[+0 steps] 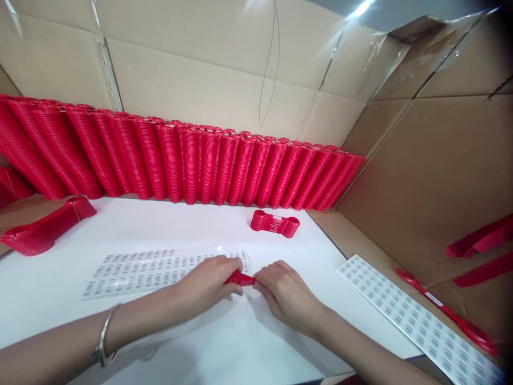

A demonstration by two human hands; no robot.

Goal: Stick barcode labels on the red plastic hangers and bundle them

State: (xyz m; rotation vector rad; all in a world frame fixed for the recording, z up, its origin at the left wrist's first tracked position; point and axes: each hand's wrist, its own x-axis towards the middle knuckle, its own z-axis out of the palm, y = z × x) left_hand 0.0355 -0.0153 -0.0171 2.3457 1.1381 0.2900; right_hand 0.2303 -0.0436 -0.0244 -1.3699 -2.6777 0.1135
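L hand (219, 277) & R hand (285, 290) pinch red pc (242, 278) from either side; prob. light, semi-stiff, slick; best gripped near ends.

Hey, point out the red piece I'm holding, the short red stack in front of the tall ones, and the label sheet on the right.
Held red piece (240, 278): head view, its exposed middle.
Short red stack (274, 224): head view, its ridged side.
Right label sheet (417, 323): head view, its printed face.
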